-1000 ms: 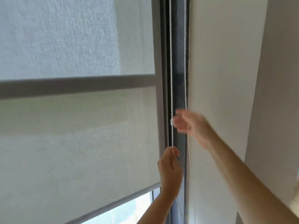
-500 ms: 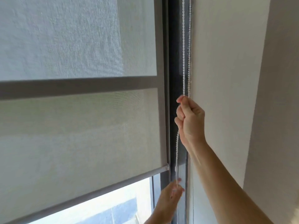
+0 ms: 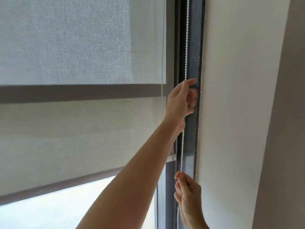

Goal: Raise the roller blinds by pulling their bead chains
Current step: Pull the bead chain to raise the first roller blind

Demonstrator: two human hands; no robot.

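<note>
A light grey roller blind [image 3: 74,142] covers most of the window. Its dark bottom bar [image 3: 66,184] slants up to a white end cap beside the frame. The white bead chain [image 3: 186,47] hangs taut along the dark window frame [image 3: 192,55]. My left hand [image 3: 180,100] is raised high, its thumb and fingers closed on the chain at about the level of the window's crossbar. My right hand [image 3: 188,195] is low near the wall and pinches the same strand between thumb and fingers. The chain runs straight between the two hands.
A pale plaster wall [image 3: 239,113] stands right beside the chain, with a darker wall edge [image 3: 288,129] further right. Bright uncovered glass [image 3: 49,212] shows under the blind. A grey crossbar [image 3: 74,94] shows through the fabric.
My right hand has come down along the chain from high to low. My left hand has gone from low to high and gripped the chain. The blind's bottom bar has risen.
</note>
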